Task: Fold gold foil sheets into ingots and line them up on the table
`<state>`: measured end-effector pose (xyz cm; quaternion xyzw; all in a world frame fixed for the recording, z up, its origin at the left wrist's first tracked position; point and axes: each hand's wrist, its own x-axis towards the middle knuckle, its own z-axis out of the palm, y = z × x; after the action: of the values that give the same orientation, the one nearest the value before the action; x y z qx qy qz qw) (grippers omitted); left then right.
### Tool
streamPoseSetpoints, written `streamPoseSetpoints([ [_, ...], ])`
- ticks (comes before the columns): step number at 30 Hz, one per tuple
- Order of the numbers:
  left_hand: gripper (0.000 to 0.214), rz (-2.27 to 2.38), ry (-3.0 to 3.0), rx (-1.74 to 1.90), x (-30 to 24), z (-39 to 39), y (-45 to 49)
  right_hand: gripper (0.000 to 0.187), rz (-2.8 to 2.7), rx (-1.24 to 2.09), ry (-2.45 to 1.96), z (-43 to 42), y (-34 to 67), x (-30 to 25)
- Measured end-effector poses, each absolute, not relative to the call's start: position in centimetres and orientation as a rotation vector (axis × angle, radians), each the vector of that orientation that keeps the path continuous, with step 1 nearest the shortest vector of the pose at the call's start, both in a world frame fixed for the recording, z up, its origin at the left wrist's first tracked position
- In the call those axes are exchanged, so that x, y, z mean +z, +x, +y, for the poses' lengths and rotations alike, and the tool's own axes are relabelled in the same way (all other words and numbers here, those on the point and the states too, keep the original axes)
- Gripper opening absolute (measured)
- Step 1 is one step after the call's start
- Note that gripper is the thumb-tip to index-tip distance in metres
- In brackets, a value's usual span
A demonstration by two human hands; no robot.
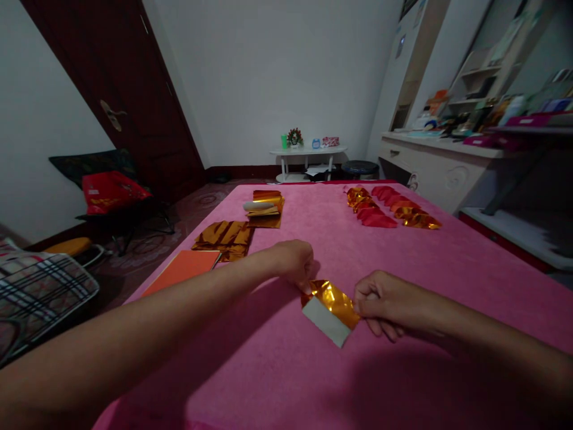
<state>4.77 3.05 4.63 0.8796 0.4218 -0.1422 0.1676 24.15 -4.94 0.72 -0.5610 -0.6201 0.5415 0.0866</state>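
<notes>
A piece of shiny gold foil paper (338,301) is stretched between my two hands, just over the pink cloth. Its near edge shows a pale grey strip (326,321). At the foil's left end, my left hand (295,264) is closed with the fingertips pinching it. My right hand (380,303) grips the right end between thumb and index finger, the other fingers curled beneath. To the left lie a spread of gold foil sheets (224,237) and an orange paper stack (185,269).
A stack of gold foil (268,220) with a grey rounded object (260,205) on it stands at the table's far left. Two rows of folded red and gold foil pieces (378,218) lie at the far right. Beyond is a small white table (308,151).
</notes>
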Motion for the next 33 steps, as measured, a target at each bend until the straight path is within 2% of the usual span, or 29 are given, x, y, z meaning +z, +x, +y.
streamPoseSetpoints([
  [4,0.018,0.926,2.641,-0.551,5.2,5.2,5.6,0.021,-1.872,1.692,-1.594,-5.9,22.2,1.1],
  [7,0.018,0.860,2.668,-0.528,4.8,6.2,6.4,0.024,-2.051,1.616,-1.609,-5.9,21.7,1.6],
  [11,0.019,0.766,2.706,-0.448,4.1,6.5,7.6,0.025,-2.196,1.073,-1.601,-4.7,22.6,1.3],
  [14,0.021,0.686,2.729,-0.322,3.7,6.3,8.1,0.009,-2.190,0.698,-1.462,-3.7,23.2,0.4],
  [19,0.018,0.680,2.825,-0.037,2.8,5.7,7.4,0.029,-2.380,0.441,-1.162,-3.7,22.9,-0.6],
  [23,0.016,0.662,2.966,0.288,2.1,3.4,5.6,0.035,-2.501,0.374,-1.160,-4.5,22.9,0.0],
  [27,0.014,0.597,2.837,0.385,1.8,-0.5,3.2,0.025,-2.524,0.366,-1.308,-5.4,23.0,1.0],
  [30,0.029,0.551,2.725,0.421,1.1,-2.6,1.6,0.025,-2.545,0.381,-1.373,-6.0,22.6,1.7],
  [33,0.040,0.616,2.699,0.494,0.1,-3.7,0.7,0.015,-2.608,0.371,-1.406,-6.4,22.2,1.9],
])
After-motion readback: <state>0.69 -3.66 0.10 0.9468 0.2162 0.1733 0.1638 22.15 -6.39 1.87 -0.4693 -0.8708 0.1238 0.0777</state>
